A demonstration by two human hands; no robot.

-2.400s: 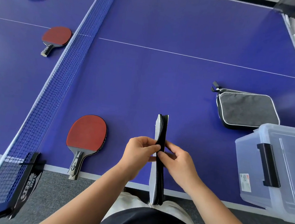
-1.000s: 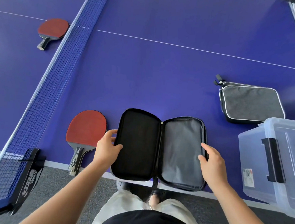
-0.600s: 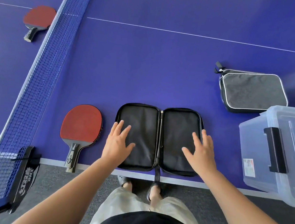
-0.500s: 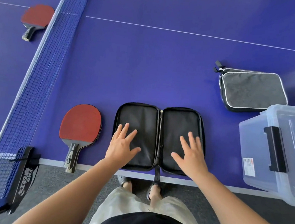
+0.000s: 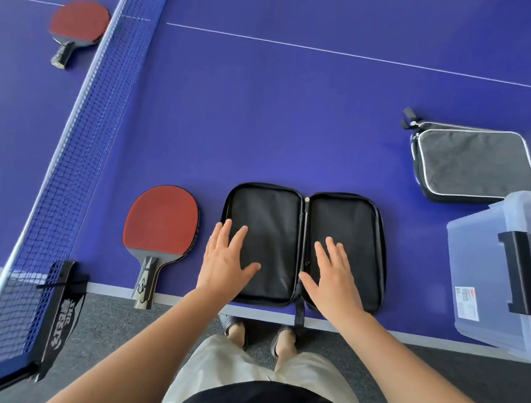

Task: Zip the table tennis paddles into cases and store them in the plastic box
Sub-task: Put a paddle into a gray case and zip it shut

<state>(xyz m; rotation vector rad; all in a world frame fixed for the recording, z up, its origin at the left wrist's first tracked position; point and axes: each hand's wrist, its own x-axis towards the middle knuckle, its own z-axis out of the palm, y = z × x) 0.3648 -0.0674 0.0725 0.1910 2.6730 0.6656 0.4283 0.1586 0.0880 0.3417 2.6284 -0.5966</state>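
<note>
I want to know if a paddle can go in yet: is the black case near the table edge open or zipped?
Open. The black case lies spread flat, both empty linings up, left hand and right hand flat on them.

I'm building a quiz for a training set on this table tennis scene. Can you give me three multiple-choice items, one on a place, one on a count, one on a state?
1. Where does the nearest red paddle lie relative to the open black case?
A. to its left
B. inside it
C. on the plastic box

2. How many red paddles show on the table?
A. one
B. two
C. four

3. What state is the grey case in?
A. spread open
B. closed, lying flat
C. standing on edge

Answers: 1 A, the paddle rests on the table beside the case's left half, near the left hand. 2 B, the second paddle lies beyond the net. 3 B, its white-piped top faces up by the plastic box; the right hand lies flat on the black case instead.
</note>
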